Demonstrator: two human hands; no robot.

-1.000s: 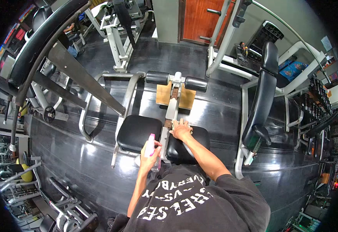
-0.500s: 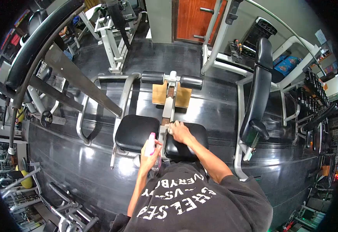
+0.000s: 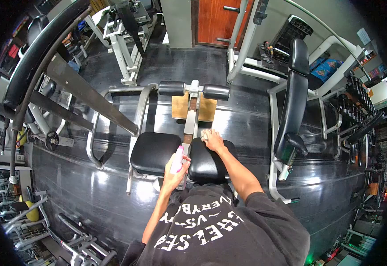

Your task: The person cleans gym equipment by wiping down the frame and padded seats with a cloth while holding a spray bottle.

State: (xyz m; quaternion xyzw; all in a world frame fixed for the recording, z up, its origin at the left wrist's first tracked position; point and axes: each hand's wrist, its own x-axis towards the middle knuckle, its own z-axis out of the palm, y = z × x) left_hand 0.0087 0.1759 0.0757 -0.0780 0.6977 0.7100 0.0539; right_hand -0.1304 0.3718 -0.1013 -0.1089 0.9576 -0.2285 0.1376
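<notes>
My left hand (image 3: 174, 177) is closed around a pink-and-white spray bottle (image 3: 177, 161), held upright in front of the gap between two black seat pads. Its lower part is mostly hidden by my fingers. Pressed onto the far edge of the right seat pad (image 3: 203, 165), my right hand (image 3: 214, 142) grips a pale, bunched cloth (image 3: 204, 134). The left seat pad (image 3: 154, 152) lies beside my left hand, untouched. Between the pads runs a metal beam (image 3: 189, 128), which leads to two black padded rollers (image 3: 216, 91).
A wooden block (image 3: 207, 110) stands under the rollers. Slanting in from the left is a thick dark machine arm (image 3: 91, 99). A padded bench (image 3: 292, 106) stands to the right, with a dumbbell rack (image 3: 356, 99) beyond it. Dark rubber flooring (image 3: 242, 133) surrounds the machine.
My right hand has slid forward and to the right along the right pad with the cloth. My left hand has shifted slightly right and up with the spray bottle.
</notes>
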